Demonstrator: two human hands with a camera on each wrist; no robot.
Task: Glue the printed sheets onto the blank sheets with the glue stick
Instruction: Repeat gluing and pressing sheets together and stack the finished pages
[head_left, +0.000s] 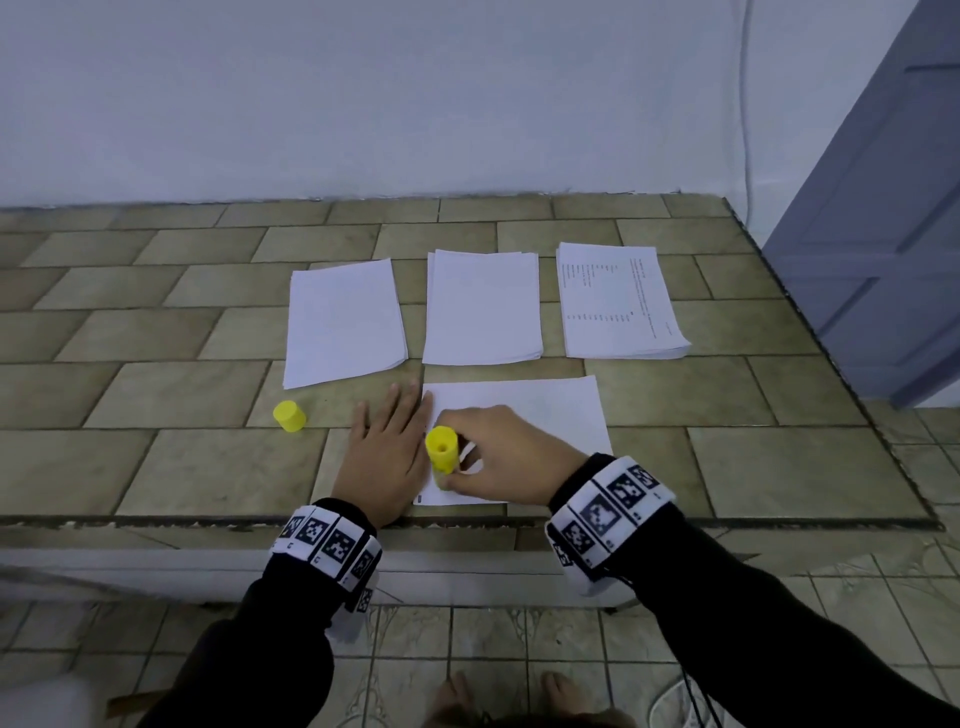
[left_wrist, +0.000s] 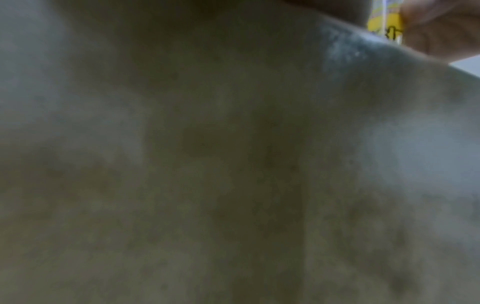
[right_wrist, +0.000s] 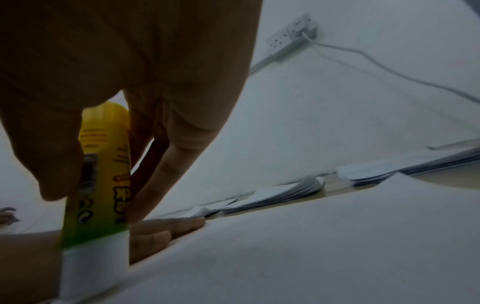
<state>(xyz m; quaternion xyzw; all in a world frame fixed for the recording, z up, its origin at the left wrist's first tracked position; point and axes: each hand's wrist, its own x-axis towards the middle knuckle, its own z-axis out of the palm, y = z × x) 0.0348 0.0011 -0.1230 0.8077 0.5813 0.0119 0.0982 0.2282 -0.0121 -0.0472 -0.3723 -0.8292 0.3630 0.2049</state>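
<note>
My right hand grips the yellow glue stick upright, its white end pressed down on the near left corner of a single white sheet by the table's front edge. In the right wrist view the glue stick stands between thumb and fingers on the sheet. My left hand lies flat with straight fingers on the table, touching the sheet's left edge. The yellow cap stands apart at the left. The left wrist view is a dark blur, with the glue stick at its top right.
Behind the sheet lie three stacks: two blank ones and a printed one at the right. The tiled table ends at a wall; its right edge drops beside a blue door. A power strip hangs on the wall.
</note>
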